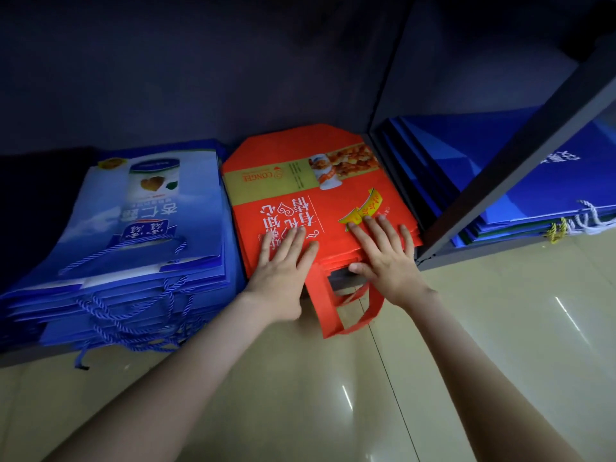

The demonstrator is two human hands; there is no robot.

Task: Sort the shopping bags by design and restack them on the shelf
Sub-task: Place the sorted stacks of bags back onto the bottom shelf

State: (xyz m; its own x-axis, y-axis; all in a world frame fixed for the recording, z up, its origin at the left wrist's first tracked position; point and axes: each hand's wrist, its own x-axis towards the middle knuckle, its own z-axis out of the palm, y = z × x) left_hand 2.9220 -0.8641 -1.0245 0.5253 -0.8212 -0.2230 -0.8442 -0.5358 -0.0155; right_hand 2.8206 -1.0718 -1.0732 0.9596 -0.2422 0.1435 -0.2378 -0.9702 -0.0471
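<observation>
Low shelf (26, 358) above floor tiles (500, 328) held three piles. Left hand (283, 261) and right hand (386, 258) lay flat, fingers spread, on the red bag stack (300, 195) at centre, blue-and-white bags (150, 228) left, plain blue bags (466, 151) right. Judged: settling this pile; next, nudge it farther in.

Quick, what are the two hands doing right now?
Left hand: open, fingers flat on the red bag.
Right hand: open, fingers flat on the same red bag.
</observation>
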